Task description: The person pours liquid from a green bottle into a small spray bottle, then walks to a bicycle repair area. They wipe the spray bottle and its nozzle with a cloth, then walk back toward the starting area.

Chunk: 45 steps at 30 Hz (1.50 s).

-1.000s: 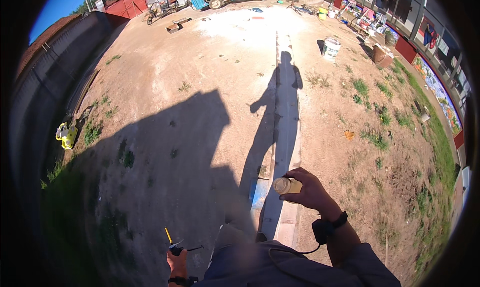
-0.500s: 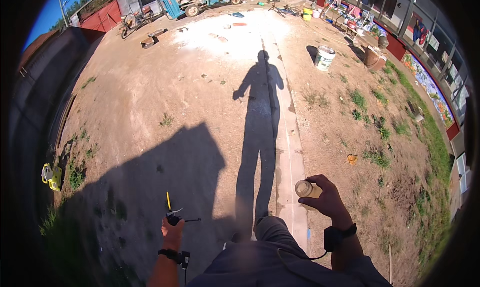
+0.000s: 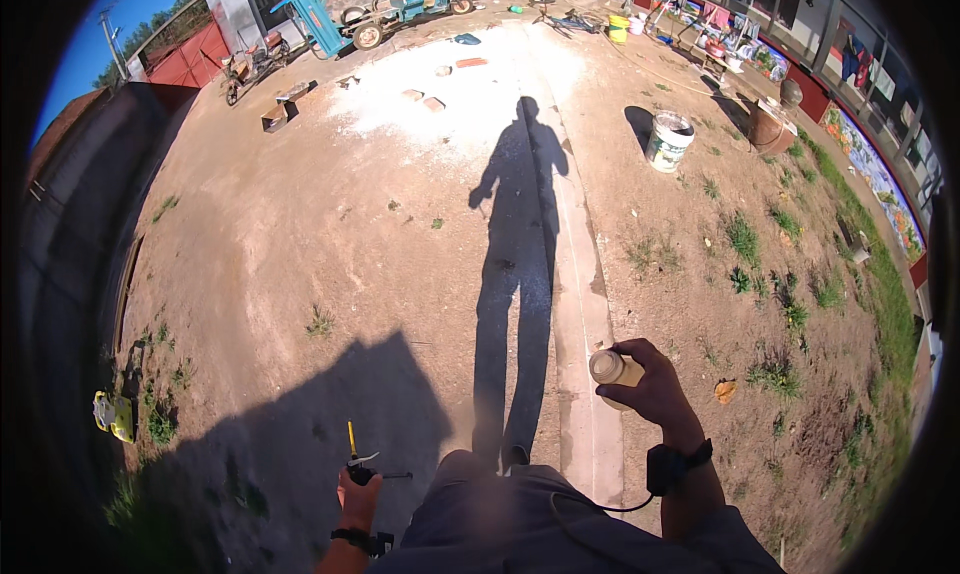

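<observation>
My left hand [image 3: 357,501] is closed around a small black tool [image 3: 362,471] with a yellow stick pointing up, a pale lever and a thin dark rod pointing right. Its exact kind I cannot make out. On the right, my right hand [image 3: 655,384] grips a squat, lidded jar [image 3: 612,368] of pale tan colour, thumb and fingers on either side. Both hands are held in front of my body, above the ground and apart from each other. Dark bands with small black boxes sit on both wrists.
A pale concrete strip [image 3: 588,404] runs ahead through bare dirt. White powder [image 3: 480,74] with brick pieces covers ground farther off. A white bucket [image 3: 670,142] stands ahead right, and a blue three-wheeled cart [image 3: 318,19] at the back. A yellow-green object [image 3: 113,416] lies left.
I have moved forward: the bucket, plants and powder patch are nearer. My left hand sits slightly lower and farther right in view. Both hands keep their hold.
</observation>
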Tool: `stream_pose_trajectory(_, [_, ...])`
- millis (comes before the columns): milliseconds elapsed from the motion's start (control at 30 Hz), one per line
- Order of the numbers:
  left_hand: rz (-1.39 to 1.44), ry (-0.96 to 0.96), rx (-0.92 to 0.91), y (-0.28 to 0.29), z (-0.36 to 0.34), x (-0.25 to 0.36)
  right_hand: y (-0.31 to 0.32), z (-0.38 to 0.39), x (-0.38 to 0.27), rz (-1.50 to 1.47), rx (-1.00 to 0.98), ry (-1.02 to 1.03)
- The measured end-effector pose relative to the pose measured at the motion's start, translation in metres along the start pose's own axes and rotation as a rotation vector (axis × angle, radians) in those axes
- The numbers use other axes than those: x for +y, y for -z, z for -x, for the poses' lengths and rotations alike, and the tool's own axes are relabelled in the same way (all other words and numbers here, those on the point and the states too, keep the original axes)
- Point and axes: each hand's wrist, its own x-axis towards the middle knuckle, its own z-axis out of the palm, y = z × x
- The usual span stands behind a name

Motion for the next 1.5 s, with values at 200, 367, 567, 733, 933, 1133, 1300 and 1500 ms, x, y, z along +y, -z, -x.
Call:
stream_pose_trajectory(200, [0.031,0.087,-0.110,-0.089,-0.144,0.062,0.008,-0.190,0.039,0.011,0.042,0.027])
stream_pose_trajectory(367, [-0.009,0.027,-0.187,-0.191,-0.304,0.193,0.036,-0.335,0.079,0.042,0.104,-0.045])
stream_pose_trajectory(567, [0.322,-0.178,-0.323,-0.326,-0.507,0.387,0.099,-0.490,0.082,0.103,0.214,-0.196])
stream_pose_trajectory(733, [0.232,-0.331,-0.352,-0.443,-0.620,0.536,0.137,-0.639,0.146,0.064,0.256,-0.250])
stream_pose_trajectory(933, [0.171,-0.224,-0.292,-0.532,-0.675,0.620,0.198,-0.835,0.245,-0.075,0.216,-0.150])
stream_pose_trajectory(1133, [0.060,-0.009,-0.261,-0.606,-0.718,0.702,0.263,-1.040,0.271,-0.008,0.169,0.059])
stream_pose_trajectory(1300, [0.017,-0.031,-0.352,-0.715,-0.835,0.784,0.287,-1.191,0.324,-0.047,0.216,0.003])
stream_pose_trajectory(1500, [0.290,-0.111,-0.377,-0.857,-1.040,0.946,0.333,-1.366,0.371,-0.035,0.288,-0.189])
